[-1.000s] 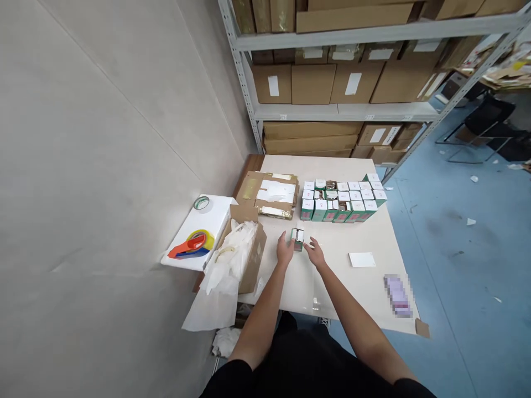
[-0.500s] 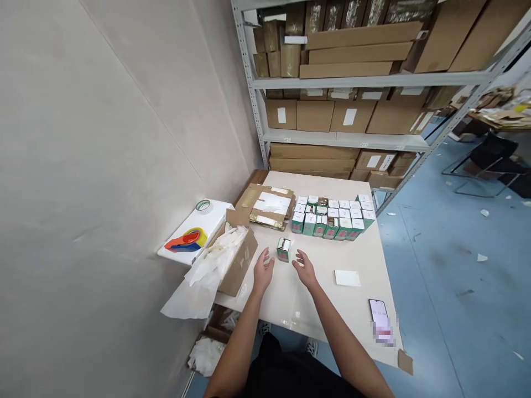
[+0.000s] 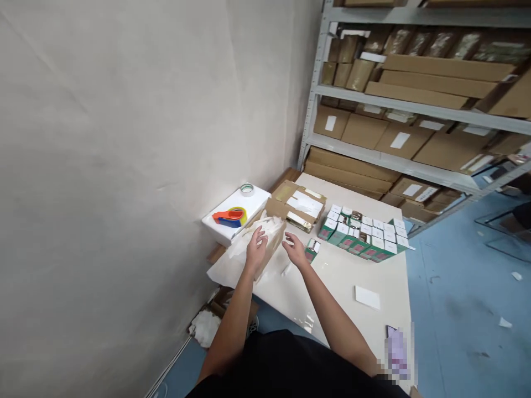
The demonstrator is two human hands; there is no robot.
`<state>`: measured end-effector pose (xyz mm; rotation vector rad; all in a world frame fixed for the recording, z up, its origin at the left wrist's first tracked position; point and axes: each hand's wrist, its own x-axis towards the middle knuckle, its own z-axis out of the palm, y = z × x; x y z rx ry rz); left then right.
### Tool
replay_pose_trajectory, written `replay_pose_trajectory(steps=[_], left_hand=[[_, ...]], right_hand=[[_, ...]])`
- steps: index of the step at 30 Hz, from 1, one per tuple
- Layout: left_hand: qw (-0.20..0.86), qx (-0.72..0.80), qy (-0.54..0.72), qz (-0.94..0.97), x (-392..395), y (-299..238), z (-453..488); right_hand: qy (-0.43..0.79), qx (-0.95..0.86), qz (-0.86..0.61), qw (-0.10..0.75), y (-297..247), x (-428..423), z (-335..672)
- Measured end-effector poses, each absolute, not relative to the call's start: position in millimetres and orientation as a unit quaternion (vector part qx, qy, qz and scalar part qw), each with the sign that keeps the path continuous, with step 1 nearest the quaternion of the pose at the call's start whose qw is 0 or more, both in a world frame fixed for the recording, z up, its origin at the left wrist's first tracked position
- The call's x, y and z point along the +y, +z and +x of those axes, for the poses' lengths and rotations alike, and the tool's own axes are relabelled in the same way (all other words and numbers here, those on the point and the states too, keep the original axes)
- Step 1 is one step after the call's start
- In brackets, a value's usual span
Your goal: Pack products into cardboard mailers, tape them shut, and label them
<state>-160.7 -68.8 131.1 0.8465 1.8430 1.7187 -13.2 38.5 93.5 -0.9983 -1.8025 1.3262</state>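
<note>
- Step in hand: judged to be a reach, with nothing yet picked up; both hands are bare and raised at the box of paper.
- Left hand (image 3: 256,251): fingers apart and slightly bent, nothing held; it is over the white paper (image 3: 234,260), contact cannot be told.
- Right hand (image 3: 295,251): fingers apart and curved, nothing held; it is between the cardboard box (image 3: 272,251) and the small green box (image 3: 312,250).
- Small green box: on the table (image 3: 340,282), just beside the right hand, apart from the grouped boxes.
- Next move, in judgement: taking paper would call for a light pinch, as thin sheets may tear or come up several at once.
- Surface: grouped green-and-white boxes (image 3: 377,239) stand in rows toward the far right; flattened cardboard (image 3: 282,208) lies left of them. A white card (image 3: 367,297) and a blurred purple item (image 3: 397,351) lie on the near right.
- Beside the table: a white box (image 3: 259,197) bears a tape dispenser (image 3: 227,217) and a tape roll (image 3: 247,190).
- Room: plain grey wall (image 3: 145,138) at left, metal shelving (image 3: 390,101) loaded with cartons behind, blue floor (image 3: 452,287) with scattered scraps at right.
</note>
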Motion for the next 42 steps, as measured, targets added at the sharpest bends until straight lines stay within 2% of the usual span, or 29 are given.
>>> replay_pose_trajectory(steps=[5,9,16,19,31,37,42], left_hand=[[0.202,0.672,0.651,0.290,-103.7,128.8,-242.1],[0.190,0.681,0.659,0.257,-130.8,119.6,-294.1],[0.154,0.689,0.674,0.216,-167.4,117.1,-351.6],[0.144,0.694,0.675,0.206,-175.6,115.9,-368.6],[0.109,0.667,0.704,0.215,-141.0,142.5,-381.9],[0.115,0.657,0.695,0.268,-107.0,160.8,-345.1],[0.134,0.656,0.676,0.307,-71.4,164.1,-288.9]], right_hand=[[0.471,-0.760,-0.322,0.311,100.9,27.5,-123.3],[0.395,-0.829,-0.293,0.267,106.8,22.6,-213.8],[0.230,-0.914,-0.316,0.105,102.9,12.7,-318.6],[0.202,-0.915,-0.340,0.079,95.7,17.1,-328.9],[0.169,-0.886,-0.352,0.252,124.4,30.5,-256.8],[0.169,-0.825,-0.397,0.364,133.4,39.1,-173.6],[0.158,-0.772,-0.461,0.409,131.2,32.9,-78.0]])
